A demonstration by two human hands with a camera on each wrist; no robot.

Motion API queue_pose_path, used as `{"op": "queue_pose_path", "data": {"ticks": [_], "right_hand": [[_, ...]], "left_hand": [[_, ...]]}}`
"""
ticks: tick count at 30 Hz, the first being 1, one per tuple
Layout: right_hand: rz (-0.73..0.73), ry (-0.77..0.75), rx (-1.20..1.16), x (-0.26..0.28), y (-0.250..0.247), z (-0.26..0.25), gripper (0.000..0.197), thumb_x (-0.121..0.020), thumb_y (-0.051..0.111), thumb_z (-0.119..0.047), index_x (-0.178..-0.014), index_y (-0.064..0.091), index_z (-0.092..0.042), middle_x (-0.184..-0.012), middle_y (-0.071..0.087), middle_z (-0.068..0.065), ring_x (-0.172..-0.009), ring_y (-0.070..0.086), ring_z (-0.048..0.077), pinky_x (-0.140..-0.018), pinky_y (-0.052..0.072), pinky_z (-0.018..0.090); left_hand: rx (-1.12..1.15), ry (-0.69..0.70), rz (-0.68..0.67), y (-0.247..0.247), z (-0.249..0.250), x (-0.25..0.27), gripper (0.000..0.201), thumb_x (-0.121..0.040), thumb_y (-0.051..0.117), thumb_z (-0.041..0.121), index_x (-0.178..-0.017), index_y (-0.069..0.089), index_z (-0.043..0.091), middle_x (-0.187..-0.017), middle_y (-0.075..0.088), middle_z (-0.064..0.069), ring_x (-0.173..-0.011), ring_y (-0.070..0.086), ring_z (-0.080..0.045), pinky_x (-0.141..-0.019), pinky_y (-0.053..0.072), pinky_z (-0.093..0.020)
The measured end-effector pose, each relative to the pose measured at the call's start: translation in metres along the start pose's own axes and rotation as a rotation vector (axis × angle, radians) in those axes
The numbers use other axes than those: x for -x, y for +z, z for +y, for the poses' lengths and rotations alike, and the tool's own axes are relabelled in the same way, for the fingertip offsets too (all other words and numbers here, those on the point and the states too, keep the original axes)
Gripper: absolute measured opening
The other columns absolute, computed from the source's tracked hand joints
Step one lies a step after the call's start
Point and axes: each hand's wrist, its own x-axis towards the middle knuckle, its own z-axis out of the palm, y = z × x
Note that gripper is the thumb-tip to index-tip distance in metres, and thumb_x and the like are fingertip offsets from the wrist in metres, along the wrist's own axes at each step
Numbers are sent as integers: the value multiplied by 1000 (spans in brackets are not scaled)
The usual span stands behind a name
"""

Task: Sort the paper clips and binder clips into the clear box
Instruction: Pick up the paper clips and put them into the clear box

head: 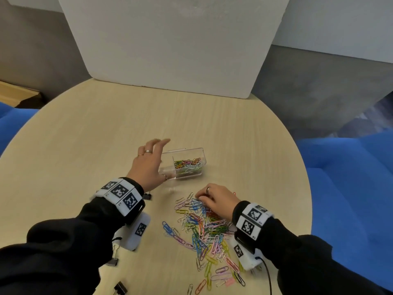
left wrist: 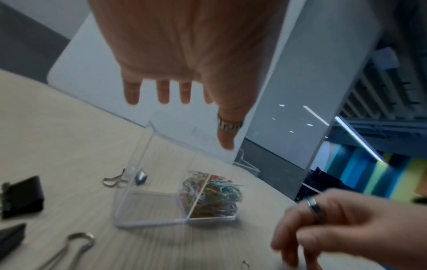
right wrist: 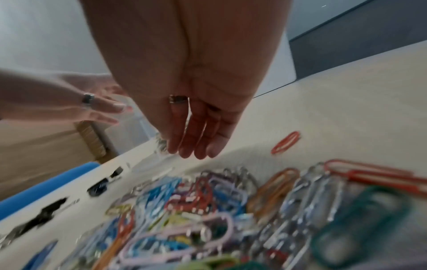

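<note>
The clear box [head: 192, 150] stands mid-table, split into two compartments. Its right one holds coloured paper clips [head: 188, 165]; the left one looks empty in the left wrist view, box [left wrist: 148, 201]. My left hand [head: 157, 160] hovers over the box's left end with fingers spread and straight, thumb by the front corner, holding nothing [left wrist: 198, 109]. A loose pile of paper clips [head: 204, 226] lies in front of the box. My right hand [head: 204, 198] rests at the pile's far edge, fingers together and bent down towards the clips [right wrist: 196, 146]; I see no clip held.
Black binder clips lie left of the pile: one [head: 147, 196] by my left wrist, two more [head: 112, 261] [head: 120, 287] near the round table's front edge [head: 63, 213]. A white board [head: 174, 43] stands at the back. Blue seats [head: 350, 177] flank the table.
</note>
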Motion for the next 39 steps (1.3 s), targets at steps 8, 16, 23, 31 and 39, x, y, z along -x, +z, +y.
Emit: {"op": "queue_pose_path", "data": {"ticks": [8, 16, 23, 31, 39], "right_hand": [[-96, 126, -58, 53, -32, 31, 11, -89, 58, -29, -96, 61, -22, -86, 60, -7, -72, 59, 5, -66, 45, 11], [-488, 209, 164, 105, -8, 65, 46, -57, 86, -30, -69, 42, -28, -65, 46, -12, -55, 40, 4, -52, 34, 17], [-293, 169, 201, 96, 18, 63, 40, -65, 79, -23, -67, 40, -28, -67, 43, -13, -69, 47, 12, -60, 37, 21], [150, 162, -32, 59, 3, 62, 37, -71, 74, -39, -99, 53, -29, -100, 46, -8, -96, 45, 10, -88, 39, 25], [129, 77, 124, 56, 16, 63, 56, -94, 43, -38, -143, 27, -16, -148, 25, -4, -133, 18, 17, -111, 14, 26]], "left_hand": [[-124, 267, -242, 22, 33, 69, 23, -90, 50, 36, -111, 52, 28, -92, 58, 11, -81, 48, -6, -70, 38, -19], [-360, 429, -676, 92, 72, 121, 50, -73, 67, 47, -104, 50, 11, -101, 63, -17, -92, 58, -36, -73, 45, -39], [-303, 349, -675, 111, 73, 117, 27, -81, 51, 11, -108, 47, 10, -106, 60, -16, -98, 57, -36, -79, 48, -43], [-72, 198, -356, 103, 66, 80, 31, -82, 60, 42, -105, 49, 24, -108, 57, 3, -99, 54, -17, -75, 41, -27], [-57, 196, -230, 118, 68, 64, 50, -87, 54, 36, -133, 38, 25, -133, 37, 3, -121, 34, -16, -103, 31, -27]]}}
